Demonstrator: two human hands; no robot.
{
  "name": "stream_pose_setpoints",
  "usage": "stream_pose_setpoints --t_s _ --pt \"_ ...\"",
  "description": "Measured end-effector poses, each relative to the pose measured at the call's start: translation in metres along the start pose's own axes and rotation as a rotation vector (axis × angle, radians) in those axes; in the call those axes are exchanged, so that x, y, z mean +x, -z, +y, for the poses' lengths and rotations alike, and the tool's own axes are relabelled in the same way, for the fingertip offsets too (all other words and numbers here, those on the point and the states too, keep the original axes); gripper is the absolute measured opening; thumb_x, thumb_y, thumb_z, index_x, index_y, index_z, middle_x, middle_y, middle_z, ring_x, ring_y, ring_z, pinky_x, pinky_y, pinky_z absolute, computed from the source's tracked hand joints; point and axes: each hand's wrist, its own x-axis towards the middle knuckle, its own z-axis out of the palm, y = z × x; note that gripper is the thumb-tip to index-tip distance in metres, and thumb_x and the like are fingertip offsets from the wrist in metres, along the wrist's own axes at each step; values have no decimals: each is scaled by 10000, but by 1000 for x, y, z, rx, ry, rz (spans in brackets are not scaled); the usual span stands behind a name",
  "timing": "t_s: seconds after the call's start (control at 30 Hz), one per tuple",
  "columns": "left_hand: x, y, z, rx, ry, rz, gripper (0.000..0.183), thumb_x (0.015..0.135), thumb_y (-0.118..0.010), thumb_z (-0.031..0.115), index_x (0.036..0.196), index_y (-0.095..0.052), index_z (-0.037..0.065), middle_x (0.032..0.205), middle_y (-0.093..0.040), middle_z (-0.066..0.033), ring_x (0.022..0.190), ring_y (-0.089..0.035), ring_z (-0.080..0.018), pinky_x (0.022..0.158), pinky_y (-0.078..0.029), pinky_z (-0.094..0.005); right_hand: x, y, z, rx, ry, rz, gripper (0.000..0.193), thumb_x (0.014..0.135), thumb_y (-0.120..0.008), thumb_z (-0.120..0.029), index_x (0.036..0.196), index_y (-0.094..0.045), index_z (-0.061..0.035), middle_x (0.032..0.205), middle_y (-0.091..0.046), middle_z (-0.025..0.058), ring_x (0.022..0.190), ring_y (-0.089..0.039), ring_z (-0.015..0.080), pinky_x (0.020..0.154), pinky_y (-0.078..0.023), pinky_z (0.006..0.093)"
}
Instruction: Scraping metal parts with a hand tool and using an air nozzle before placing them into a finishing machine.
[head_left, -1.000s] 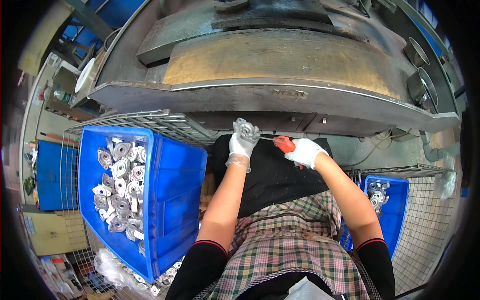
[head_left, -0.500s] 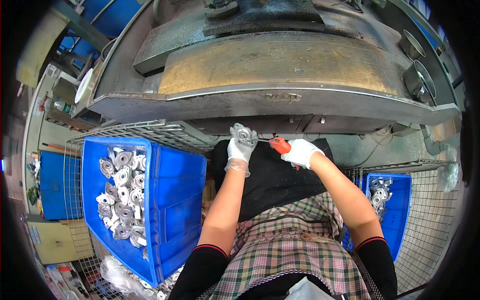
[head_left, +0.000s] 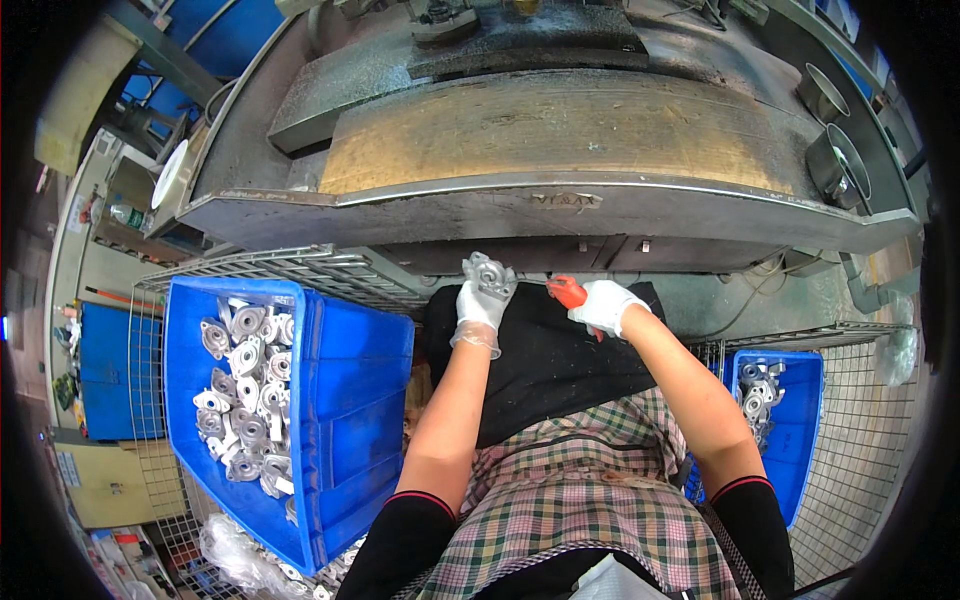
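Note:
My left hand, in a white glove, is closed round a grey metal casting with a round recess, held up above the black cloth on my lap. In my right hand, also white-gloved, is a red hand tool; fingers wrap its middle, and a bit of red shows below them. Its exact kind is not clear. The tool's front end points toward the casting, with a small gap between them. To the left, a large blue bin holds many similar castings.
Ahead stands a metal bench with a wooden board and a raised front lip. Two metal cups sit at its right. A smaller blue bin with castings stands at right, beside wire mesh. Clear plastic lies lower left.
The red tool and my right hand have drawn slightly right, away from the casting; its thin shaft no longer reaches across to it. My left hand has turned the casting a little.

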Motion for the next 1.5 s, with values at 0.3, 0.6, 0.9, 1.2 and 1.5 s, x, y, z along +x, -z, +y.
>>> stream_pose_setpoints --t_s 0.3,0.6,0.9,1.2,1.5 --pt "12 4 -8 118 -15 44 370 944 -457 544 1007 -605 210 946 -599 -2 964 -536 -285 929 -422 -462 -10 4 -12 42 16 -11 304 803 -587 -301 827 -633 -2 603 -646 121 563 -646 263 608 -505 372" --pt "4 3 -2 192 -11 123 464 961 -396 561 1259 -534 233 1315 -539 -31 1253 -459 -256 1121 -237 -500 28 -1 -36 71 94 97 290 803 -582 -274 838 -626 11 676 -652 153 606 -652 289 614 -505 396" --pt "-2 2 1 250 -29 76 504 955 -362 600 1301 -508 264 1373 -503 -7 1297 -423 -245 1090 -259 -502 44 -2 -46 17 86 60 291 805 -590 -283 827 -615 7 623 -640 141 555 -643 267 572 -499 376" --pt "-6 -4 -2 257 -28 65 464 935 -413 608 1264 -533 304 1320 -542 -3 1220 -488 -248 1003 -341 -491 47 2 -45 -16 40 43 269 778 -580 -257 824 -648 -1 659 -653 144 597 -657 275 615 -510 390" --pt "-3 2 2 206 -3 104 415 923 -443 605 1159 -577 291 1128 -604 -40 1029 -557 -330 900 -416 -490 52 5 -32 -22 37 61 363 826 -578 -310 663 -644 8 558 -645 117 520 -648 236 556 -508 352"
